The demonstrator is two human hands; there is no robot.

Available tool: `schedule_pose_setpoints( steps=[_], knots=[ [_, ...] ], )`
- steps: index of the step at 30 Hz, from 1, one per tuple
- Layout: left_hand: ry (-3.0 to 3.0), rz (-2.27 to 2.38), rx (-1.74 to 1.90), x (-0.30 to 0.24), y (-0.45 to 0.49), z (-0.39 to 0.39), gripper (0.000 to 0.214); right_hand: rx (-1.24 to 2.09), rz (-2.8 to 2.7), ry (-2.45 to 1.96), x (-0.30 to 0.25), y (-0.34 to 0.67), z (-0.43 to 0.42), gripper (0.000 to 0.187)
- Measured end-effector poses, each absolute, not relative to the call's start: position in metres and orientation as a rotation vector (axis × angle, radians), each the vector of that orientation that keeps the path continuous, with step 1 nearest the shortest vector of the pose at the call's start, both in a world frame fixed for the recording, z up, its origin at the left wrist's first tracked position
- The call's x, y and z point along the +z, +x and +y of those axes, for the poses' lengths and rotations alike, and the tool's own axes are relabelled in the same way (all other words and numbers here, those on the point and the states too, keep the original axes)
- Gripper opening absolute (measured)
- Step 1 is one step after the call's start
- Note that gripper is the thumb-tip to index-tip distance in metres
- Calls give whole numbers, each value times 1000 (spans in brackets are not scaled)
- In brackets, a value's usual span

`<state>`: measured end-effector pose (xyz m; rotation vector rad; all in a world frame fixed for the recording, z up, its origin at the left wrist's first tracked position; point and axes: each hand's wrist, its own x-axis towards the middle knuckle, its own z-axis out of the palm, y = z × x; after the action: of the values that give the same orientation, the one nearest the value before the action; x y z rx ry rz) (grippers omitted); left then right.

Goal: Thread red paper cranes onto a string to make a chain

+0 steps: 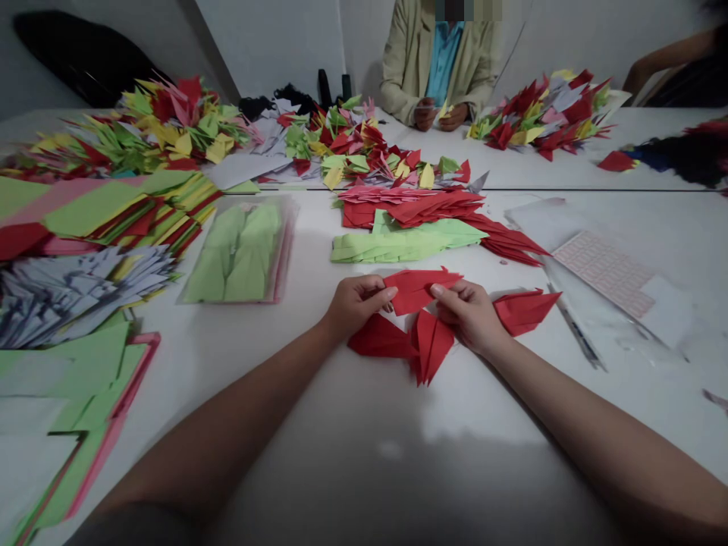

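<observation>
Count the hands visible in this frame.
4: the person's left hand and right hand, both holding a red paper piece; a co-worker's right hand and left hand opposite. Another hand may be hidden past the upper-right arm.

White table point(512, 394) holds heaps of folded paper point(364, 148).

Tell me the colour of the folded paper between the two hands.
Red, as the head view shows best: the folded paper between the left hand and right hand.
</observation>
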<state>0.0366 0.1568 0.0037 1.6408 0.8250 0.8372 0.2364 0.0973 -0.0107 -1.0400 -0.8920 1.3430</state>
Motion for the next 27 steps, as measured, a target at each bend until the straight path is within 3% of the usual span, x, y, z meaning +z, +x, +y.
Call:
schedule_pose_setpoints(
  steps=[3, 8, 17, 22, 27],
  knots=[
    [1646, 803, 856, 3, 35, 159, 31, 1314, -716, -984, -9, 241, 99, 31],
    [1673, 829, 909, 4, 35, 162, 39, 1224, -576, -916, -7, 247, 101, 40],
    [1822, 707, 753, 8, 35, 159, 34, 1248, -1139, -1206, -13, 237, 92, 32],
    [2301, 669, 591, 5, 38, 159, 68, 1224, -983, -1091, -15, 238, 95, 44],
    [2348, 692, 625, 1, 38, 161, 56, 1201, -781, -1013, -10, 236, 97, 44]
  ],
)
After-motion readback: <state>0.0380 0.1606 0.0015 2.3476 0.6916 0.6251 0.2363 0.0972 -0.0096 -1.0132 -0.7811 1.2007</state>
